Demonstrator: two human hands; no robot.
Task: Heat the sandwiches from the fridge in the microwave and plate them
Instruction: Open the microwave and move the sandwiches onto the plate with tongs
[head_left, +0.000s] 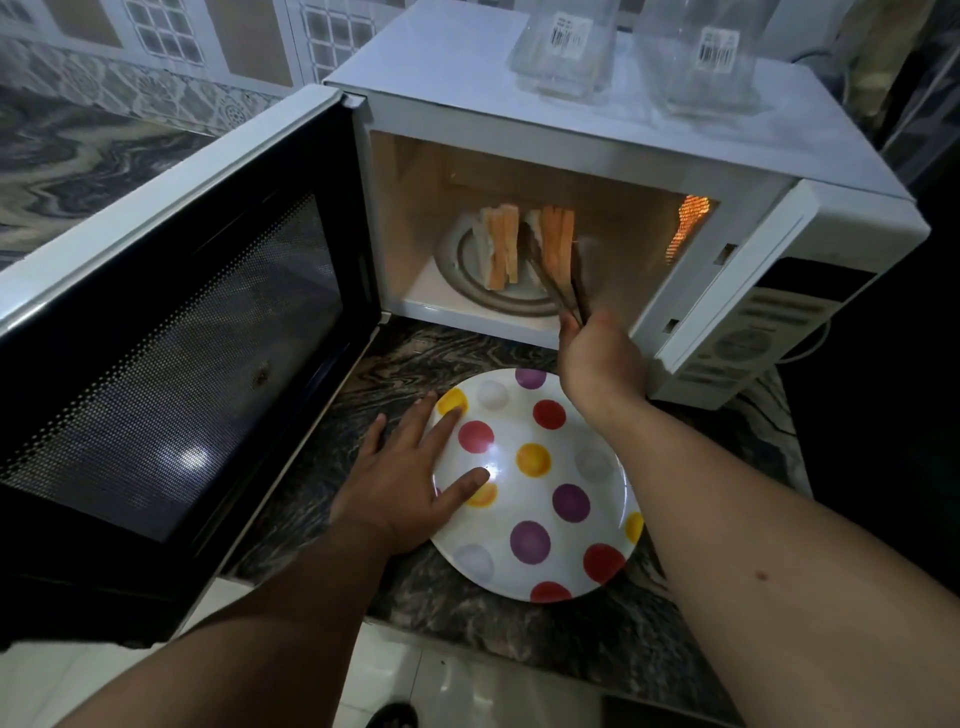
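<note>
Head camera looks down at the big white microwave (597, 119). Its door (171, 332) hangs wide open on my left side, and the light inside glows orange. On top of it stand two clear jars (566, 47).

Below the opening lies the spotted plate (566, 561) on the dark stone counter (374, 364). It has no food on it yet.

My left hand (400, 483) lies flat on the plate's left edge, with its fingers straight and spread apart, to keep the plate from sliding.

My right hand (597, 358) grips the tongs (563, 291), with its fingers curled round the handles. The tongs reach into the microwave.

Two sandwiches stand on edge on the round glass tray (467, 270). The left sandwich (501, 244) stands alone. The right sandwich (556, 234) sits between the tips of the tongs, which look pressed against it, but it is blurry.

I think the sandwich could slip out and fall apart if I squeeze too softly. It could also bump the other one over. The tongs could knock the microwave's front edge as I lift it out.
</note>
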